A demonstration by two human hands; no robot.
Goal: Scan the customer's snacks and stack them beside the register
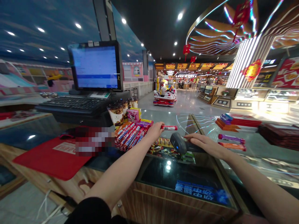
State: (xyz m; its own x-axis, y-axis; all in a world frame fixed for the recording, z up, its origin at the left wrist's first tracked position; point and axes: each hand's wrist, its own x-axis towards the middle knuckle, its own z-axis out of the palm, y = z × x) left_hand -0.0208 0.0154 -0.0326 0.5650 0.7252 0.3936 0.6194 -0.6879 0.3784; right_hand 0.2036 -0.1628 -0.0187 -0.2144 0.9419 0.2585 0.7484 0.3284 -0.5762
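Over the glass counter, my left hand (154,132) pinches one end of a red candy roll (171,128), which points to the right. Just left of that hand lies a pile of red Mentos rolls (130,137), with purple rolls (145,123) behind it. My right hand (202,143) is wrapped over the handle of a dark barcode scanner (178,143); its head faces left, near the candy roll. Part of the handle is hidden under the fingers. To the right, a purple roll (231,138) and an orange roll (232,146) lie apart on the glass.
A monitor (97,67) and black keyboard (72,105) stand at the left, beside cups (116,114) and a pink box (133,115). A red mat (50,158) covers the counter's left front. Brown packets (280,135) and red packs (245,120) lie at the right.
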